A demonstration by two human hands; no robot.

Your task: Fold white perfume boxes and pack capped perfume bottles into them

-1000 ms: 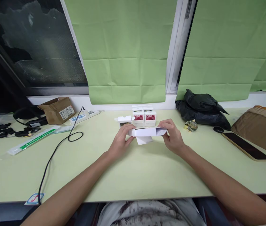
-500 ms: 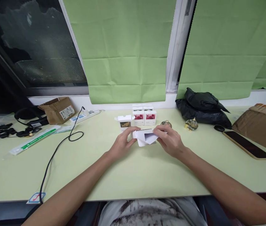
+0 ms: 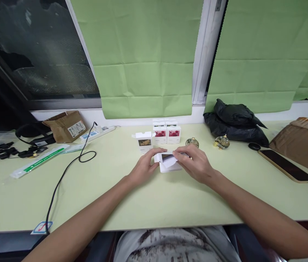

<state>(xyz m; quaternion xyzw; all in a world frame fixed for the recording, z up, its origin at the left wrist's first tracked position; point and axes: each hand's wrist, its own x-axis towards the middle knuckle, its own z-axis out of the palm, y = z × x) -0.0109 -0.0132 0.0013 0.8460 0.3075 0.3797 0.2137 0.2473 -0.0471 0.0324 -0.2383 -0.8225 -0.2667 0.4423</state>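
A small white carton [image 3: 168,168] with its flaps open is held just above the table in front of me. My left hand [image 3: 146,165] is closed around its left side, thumb and fingers gripping the wall. My right hand [image 3: 194,163] is closed at the right side, its fingertips on a white flap by the opening. The carton's inside is partly hidden by that flap. Just beyond stands another white box [image 3: 145,143] with a lifted lid and a dark picture. Beside it are several white boxes with red pictures [image 3: 173,135]. A round glass-and-gold bottle [image 3: 192,142] sits behind my right hand.
A second glass-and-gold bottle [image 3: 222,142] is farther right, before a black plastic bag [image 3: 236,123]. A phone [image 3: 286,165] and a brown parcel [image 3: 304,145] lie at right. At left are a black cable [image 3: 58,185], a green-striped packet [image 3: 40,162] and a cardboard box [image 3: 66,127].
My right fingers have shifted slightly left over the carton, and the carton's flaps lie differently, with more of its opening showing. The view has tilted down a little.
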